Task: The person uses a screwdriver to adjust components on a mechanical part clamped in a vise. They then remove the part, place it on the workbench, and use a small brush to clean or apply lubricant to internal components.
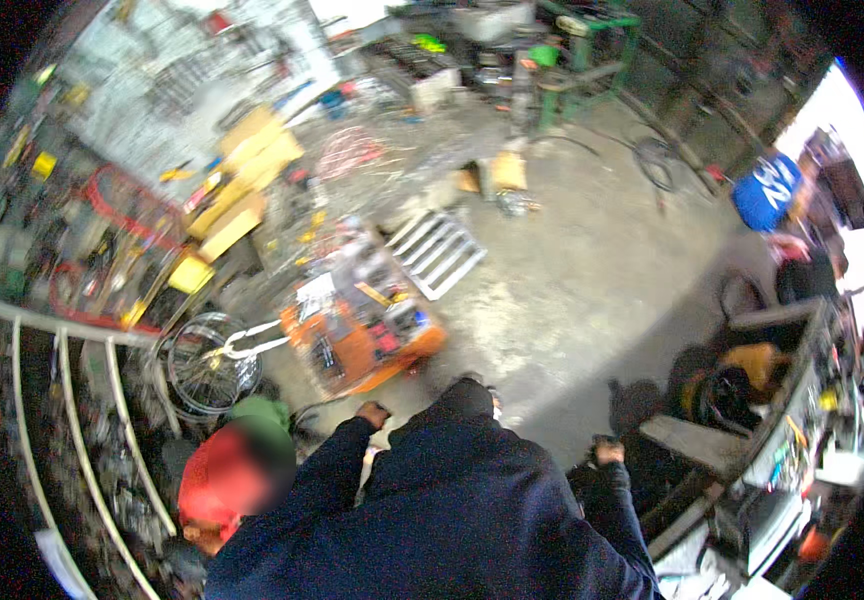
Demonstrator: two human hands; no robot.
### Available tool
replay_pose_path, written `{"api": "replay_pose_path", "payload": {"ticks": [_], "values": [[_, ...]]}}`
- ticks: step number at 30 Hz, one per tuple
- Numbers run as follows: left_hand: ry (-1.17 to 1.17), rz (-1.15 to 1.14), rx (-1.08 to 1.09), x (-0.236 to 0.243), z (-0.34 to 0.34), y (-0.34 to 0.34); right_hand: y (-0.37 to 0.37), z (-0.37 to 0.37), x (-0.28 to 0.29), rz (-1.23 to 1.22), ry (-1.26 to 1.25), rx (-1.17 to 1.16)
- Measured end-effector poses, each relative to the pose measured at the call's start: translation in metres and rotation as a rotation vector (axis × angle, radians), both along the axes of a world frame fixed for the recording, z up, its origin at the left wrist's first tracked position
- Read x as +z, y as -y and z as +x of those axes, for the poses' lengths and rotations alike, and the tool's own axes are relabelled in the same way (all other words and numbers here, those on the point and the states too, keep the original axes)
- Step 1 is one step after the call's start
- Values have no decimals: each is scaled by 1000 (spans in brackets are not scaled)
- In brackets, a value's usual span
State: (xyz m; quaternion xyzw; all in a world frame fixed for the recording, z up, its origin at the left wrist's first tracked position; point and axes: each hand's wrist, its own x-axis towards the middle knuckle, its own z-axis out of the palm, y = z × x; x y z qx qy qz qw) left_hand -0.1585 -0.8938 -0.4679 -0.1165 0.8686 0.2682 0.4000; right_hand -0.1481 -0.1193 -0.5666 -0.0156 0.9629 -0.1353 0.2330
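So the nearest container to the left hand is this orange tool tray, just ahead of it, and it's loaded. There's a black tool by its left edge, a red-and-black tool toward the near right edge, a small blue thing at the right corner, a yellow tool nearer the middle, and something white at the far left corner. Over on the right, a big open bin has a dark round thing and an orange-brown lump in it. The right hand hangs near the pale board at the bin's near side. Both hands look kinda curled, but it's too blurry to tell if they're gripping anything. Writing-wise, there are big white characters on the back of someone's blue shirt; labels on the tray stuff are too smeared to read. The tray sits skewed, its near edge climbing to the right; can't really call its long axis with this lens. A white slatted rack lies just past its far right edge, slats slanting up to the right.
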Motion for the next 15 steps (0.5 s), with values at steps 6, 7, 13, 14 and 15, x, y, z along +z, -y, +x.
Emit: {"api": "replay_pose_path", "payload": {"ticks": [6,7,13,14,15], "values": [[268,-157,157,-2,-89,-27,125,56,102,-184,276,-303],[241,-164,72,-8,-130,-47,123,75,102,-182,321,-387],[-159,-53,-456,-26,-341,-159,103,115,90,-131,529,-544],[-355,175,-678,-46,-367,-166,91,104,94,-111,550,-531],[-196,245,-326,-46,-404,-209,79,96,91,-89,550,-555]]}}
